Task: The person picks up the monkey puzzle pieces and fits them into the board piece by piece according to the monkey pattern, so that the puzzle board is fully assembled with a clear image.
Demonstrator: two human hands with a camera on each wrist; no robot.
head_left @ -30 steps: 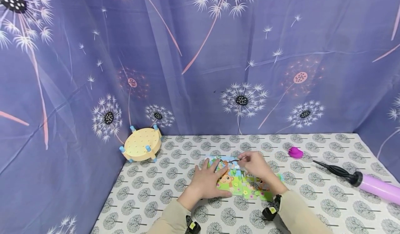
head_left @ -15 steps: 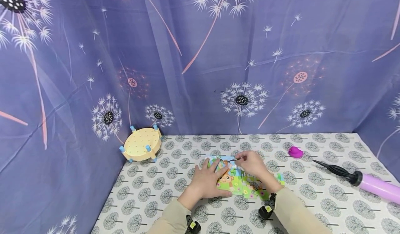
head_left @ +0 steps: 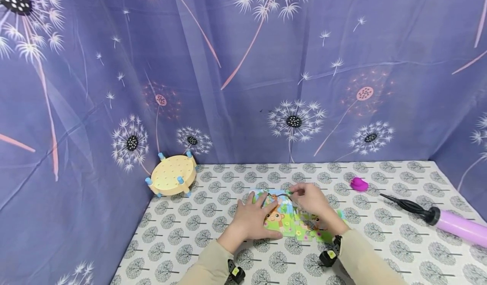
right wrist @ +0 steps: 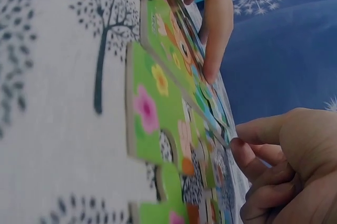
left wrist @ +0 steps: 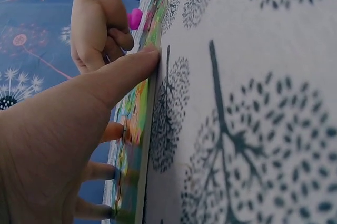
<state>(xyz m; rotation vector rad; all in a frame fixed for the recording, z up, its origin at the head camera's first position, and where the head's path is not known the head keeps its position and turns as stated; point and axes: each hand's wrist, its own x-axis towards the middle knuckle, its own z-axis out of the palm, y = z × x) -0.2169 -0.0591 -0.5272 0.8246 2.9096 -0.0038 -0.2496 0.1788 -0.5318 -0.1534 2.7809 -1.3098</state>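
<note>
A cartoon jigsaw puzzle (head_left: pixel 277 217) of flat pieces lies on the tablecloth, showing an orange animal face, green grass and flowers. My left hand (head_left: pixel 251 221) rests over its left part with fingers spread, and the thumb lies along the near edge. At the puzzle's upper right corner, my right hand (head_left: pixel 310 198) pinches the edge of a puzzle piece (right wrist: pixel 224 129) between thumb and forefinger, the other fingers curled. Beneath and beside the right forearm lie more pieces, including a green one with a pink flower (right wrist: pixel 146 109), with gaps between some of them.
A yellow oval stool-like toy (head_left: pixel 173 176) with blue-tipped legs stands at the back left, against the purple dandelion curtain (head_left: pixel 243 86). Farther right lie a small magenta object (head_left: pixel 359 184) and a pink pump (head_left: pixel 460 226) with a black nozzle. The tablecloth (head_left: pixel 182 234) has a tree print.
My right hand shifted slightly left along the puzzle's top edge, then back right, uncovering more of the printed dark branch. My left hand has stayed in place.
</note>
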